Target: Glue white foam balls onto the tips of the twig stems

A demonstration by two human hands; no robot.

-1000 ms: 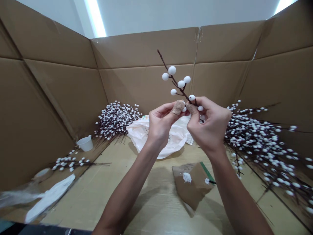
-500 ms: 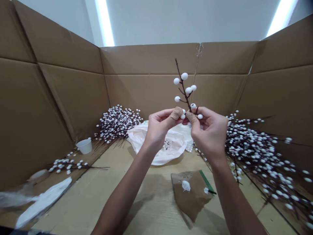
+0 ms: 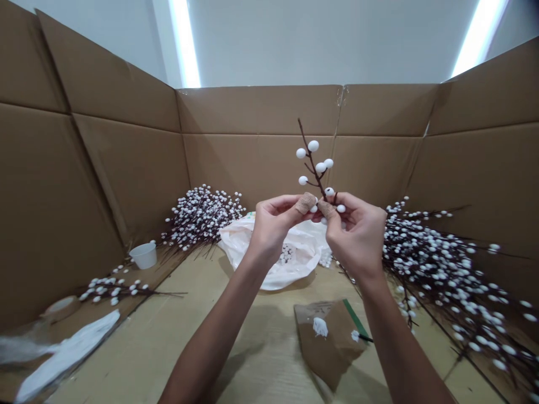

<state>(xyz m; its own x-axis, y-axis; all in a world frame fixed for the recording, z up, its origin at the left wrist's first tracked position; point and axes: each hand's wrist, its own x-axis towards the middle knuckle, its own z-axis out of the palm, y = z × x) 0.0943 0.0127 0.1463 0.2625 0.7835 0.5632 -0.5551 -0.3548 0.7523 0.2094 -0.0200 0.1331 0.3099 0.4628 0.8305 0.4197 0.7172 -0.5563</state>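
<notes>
Berry sprig [image 3: 315, 168] swung from leftward lean to near upright; left hand [image 3: 273, 224], right hand [image 3: 357, 233] together, pinching its lower stem above white bag [image 3: 269, 266], far edge of cardboard floor [image 3: 252, 348]; handling stayed there.

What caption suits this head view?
Left hand and right hand pinch a white-berried twig over a cardboard worktop, berry branches heaped on both sides.

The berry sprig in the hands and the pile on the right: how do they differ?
The held sprig stands upright, pinched by the left hand and right hand; the right pile lies on the cardboard floor. The held sprig is one stem with few white balls; the right pile is many stems, densely beaded. Both have dark stems and white balls.
</notes>
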